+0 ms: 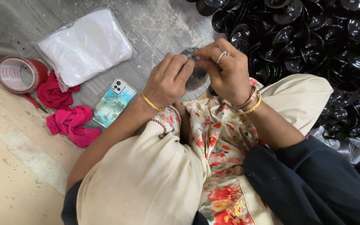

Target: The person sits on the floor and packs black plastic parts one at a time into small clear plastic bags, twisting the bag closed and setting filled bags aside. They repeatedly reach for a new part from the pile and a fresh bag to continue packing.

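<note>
Two hands meet over my lap, both closed on one small round disc (197, 77), dark and shiny, held just above the knees. My left hand (167, 81) has its grip narrow around the disc's near edge, fingers curled over the top. My right hand (226, 71) pinches the far edge with thumb and fingers; I judge this double hold keeps the disc steady while the fingertips work at its rim. Exactly what they do there is hidden by the knuckles.

From 12 to 3 o'clock lies a big pile of black discs (313, 37), close enough for the right hand to reach. At 9 o'clock on the floor rest a phone (114, 102), pink cloth (69, 123), a tape roll (19, 74) and a white bag (86, 46), set aside from the hands.
</note>
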A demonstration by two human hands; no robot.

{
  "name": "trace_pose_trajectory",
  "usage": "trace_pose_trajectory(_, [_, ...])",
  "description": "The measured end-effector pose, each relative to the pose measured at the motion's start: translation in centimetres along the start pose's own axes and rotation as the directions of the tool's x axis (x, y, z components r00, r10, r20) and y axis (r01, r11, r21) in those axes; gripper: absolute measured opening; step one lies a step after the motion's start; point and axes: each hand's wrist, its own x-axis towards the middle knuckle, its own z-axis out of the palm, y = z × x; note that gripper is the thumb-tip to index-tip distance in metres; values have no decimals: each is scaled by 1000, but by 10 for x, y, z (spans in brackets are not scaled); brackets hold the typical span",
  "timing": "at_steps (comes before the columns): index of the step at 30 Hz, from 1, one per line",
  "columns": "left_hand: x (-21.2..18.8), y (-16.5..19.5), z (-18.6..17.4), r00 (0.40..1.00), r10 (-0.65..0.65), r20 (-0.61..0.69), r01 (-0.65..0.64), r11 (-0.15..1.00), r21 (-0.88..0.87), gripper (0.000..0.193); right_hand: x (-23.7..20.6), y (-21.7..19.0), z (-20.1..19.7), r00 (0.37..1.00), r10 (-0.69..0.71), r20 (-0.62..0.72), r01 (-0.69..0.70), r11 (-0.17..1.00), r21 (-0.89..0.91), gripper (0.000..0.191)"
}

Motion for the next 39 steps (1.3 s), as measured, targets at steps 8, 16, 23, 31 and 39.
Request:
trace_pose_trajectory(8, [-4,-6,0,999,40,-8,-39,998,49,32,6,12,3,969,-240,-52,217,936,-279,19])
trace_pose_trajectory(16, [-2,-16,-1,989,118,90,-129,983,132,28,9,33,6,986,-122,-112,73,928,-366,17])
trace_pose_trajectory(23, [0,-2,5,896,358,262,-378,926,27,17,-4,17,6,999,16,33,-3,939,-345,8])
trace_pose_trajectory(31, [5,-1,-4,928,350,124,-339,935,-102,17,-17,49,8,955,250,157,-295,799,525,16])
trace_pose_trajectory(39, [2,1,6,884,384,266,-354,922,-155,14,-24,71,25,851,455,261,-508,590,628,12])
